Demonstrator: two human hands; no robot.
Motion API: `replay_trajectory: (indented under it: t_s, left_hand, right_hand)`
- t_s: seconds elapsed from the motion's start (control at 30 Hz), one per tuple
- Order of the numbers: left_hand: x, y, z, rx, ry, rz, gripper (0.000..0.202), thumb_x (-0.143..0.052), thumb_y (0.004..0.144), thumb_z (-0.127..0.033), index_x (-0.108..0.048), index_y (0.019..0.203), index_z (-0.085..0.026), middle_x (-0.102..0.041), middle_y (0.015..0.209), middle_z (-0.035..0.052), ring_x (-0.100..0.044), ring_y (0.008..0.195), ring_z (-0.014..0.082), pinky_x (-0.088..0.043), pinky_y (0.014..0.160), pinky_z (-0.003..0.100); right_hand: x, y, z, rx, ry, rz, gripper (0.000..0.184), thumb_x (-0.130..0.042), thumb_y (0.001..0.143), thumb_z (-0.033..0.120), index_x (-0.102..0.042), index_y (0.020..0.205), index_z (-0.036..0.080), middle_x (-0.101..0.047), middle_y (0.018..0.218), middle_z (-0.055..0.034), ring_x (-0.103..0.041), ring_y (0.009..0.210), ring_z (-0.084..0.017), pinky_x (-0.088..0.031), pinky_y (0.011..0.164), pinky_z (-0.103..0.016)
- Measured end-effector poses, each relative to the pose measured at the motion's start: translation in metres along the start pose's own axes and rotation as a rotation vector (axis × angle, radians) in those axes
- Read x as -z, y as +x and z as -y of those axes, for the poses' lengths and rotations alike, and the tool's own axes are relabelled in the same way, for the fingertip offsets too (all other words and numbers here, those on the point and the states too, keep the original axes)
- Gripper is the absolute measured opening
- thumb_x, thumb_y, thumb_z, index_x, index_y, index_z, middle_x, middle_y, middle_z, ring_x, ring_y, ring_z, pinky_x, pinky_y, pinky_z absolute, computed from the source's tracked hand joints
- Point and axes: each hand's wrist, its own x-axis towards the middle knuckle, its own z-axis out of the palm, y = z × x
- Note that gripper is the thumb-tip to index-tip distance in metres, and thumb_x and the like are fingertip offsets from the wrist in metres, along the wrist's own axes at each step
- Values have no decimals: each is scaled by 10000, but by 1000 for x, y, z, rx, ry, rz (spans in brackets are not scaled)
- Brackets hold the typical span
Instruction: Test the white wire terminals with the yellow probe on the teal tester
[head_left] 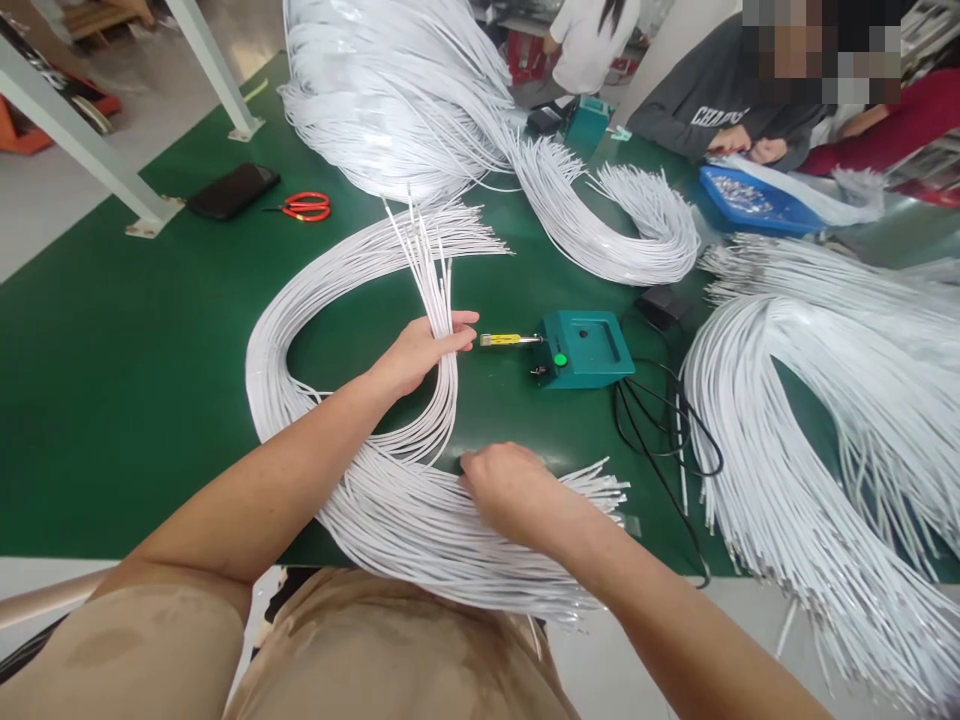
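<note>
A bunch of white wires (431, 270) stands up through the grip of my left hand (427, 350), their loose ends fanning above it. From there the wires curve down into a large coiled bundle of white wires (270, 350) on the table. My right hand (510, 490) rests over the near part of that bundle, fingers curled inward; whatever they pinch is hidden beneath the hand. Just right of my left hand, a teal box-shaped device (589, 348) with a green button points a yellow-labelled tip (502, 340) towards it.
Red-handled scissors (306, 207) and a black phone-like object (234, 191) lie at the back left. More white wire bundles (397, 90) cover the back and the right side (750, 400). Black cables (660, 440) trail from the device. A co-worker's hands (746, 145) are near a blue tray (720, 205).
</note>
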Motion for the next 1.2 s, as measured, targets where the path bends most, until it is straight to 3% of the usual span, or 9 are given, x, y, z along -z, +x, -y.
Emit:
replay_trajectory:
  t_s: [0.1, 0.23, 0.3, 0.43, 0.57, 0.7, 0.97, 1.07, 1.2]
  left_hand:
    - [-3, -1, 2, 14, -25, 29, 445, -784, 672, -291, -688, 1079, -141, -677, 879, 44, -637, 762, 128, -487, 820, 316]
    - [-7, -3, 4, -42, -44, 109, 486, -800, 649, -288, -672, 1083, -111, -692, 823, 47, -656, 749, 153, -517, 801, 343]
    - [-8, -4, 3, -34, -42, 119, 469, -805, 641, -277, -673, 1055, -99, -703, 813, 58, -677, 769, 178, -530, 802, 364]
    - [-9, -5, 1, -28, -47, 92, 392, -801, 649, -282, -688, 980, -104, -718, 799, 65, -696, 789, 200, -541, 797, 362]
    - [-10, -5, -1, -39, -101, 40, 341, -756, 711, -313, -680, 969, -104, -719, 806, 71, -695, 811, 186, -539, 807, 335]
    - [-13, -6, 0, -9, -196, 94, 339, -772, 691, -299, -662, 938, -95, -715, 837, 79, -694, 810, 191, -546, 802, 346]
    - [-9, -5, -3, 11, -204, 60, 148, -653, 730, -166, -642, 862, -100, -707, 825, 79, -681, 801, 187, -524, 811, 354]
    - [-3, -2, -6, 17, -350, -19, 121, -649, 692, -125, -580, 792, -123, -697, 837, 61, -673, 834, 171, -509, 844, 346]
    - [-1, -1, -7, -12, -377, 13, 275, -745, 655, -171, -482, 733, -145, -675, 806, 36, -656, 773, 143, -499, 789, 314]
  right_hand:
    - [32, 5, -16, 113, 165, -6, 230, -506, 851, 166, -659, 679, 179, -644, 655, -50, -564, 563, -169, -397, 541, -305]
    - [73, 40, -56, -203, 576, -615, 229, -440, 877, 216, -664, 864, 173, -636, 701, -21, -557, 609, -136, -434, 626, -292]
    - [81, 60, -69, -234, 701, -742, 164, -526, 822, 238, -656, 901, 177, -623, 693, 0, -547, 624, -130, -431, 630, -283]
    - [75, 79, -77, -171, 909, -728, 132, -604, 750, 275, -609, 673, 168, -582, 611, 17, -495, 568, -105, -411, 571, -256]
    - [61, 77, -74, -179, 1061, -707, 166, -626, 718, 320, -614, 657, 165, -557, 554, 26, -460, 513, -93, -392, 511, -241]
    - [55, 74, -70, -186, 1176, -676, 195, -665, 679, 353, -618, 655, 166, -576, 558, 22, -477, 492, -94, -389, 474, -234]
    - [53, 78, -67, -232, 1194, -795, 182, -642, 698, 348, -615, 645, 176, -545, 541, 39, -446, 469, -84, -397, 477, -237]
    - [40, 78, -62, -246, 1193, -747, 205, -641, 703, 372, -600, 633, 184, -526, 519, 47, -447, 452, -87, -403, 478, -244]
    - [29, 79, -56, -220, 1215, -641, 200, -615, 715, 368, -596, 634, 185, -527, 515, 44, -486, 456, -101, -428, 497, -255]
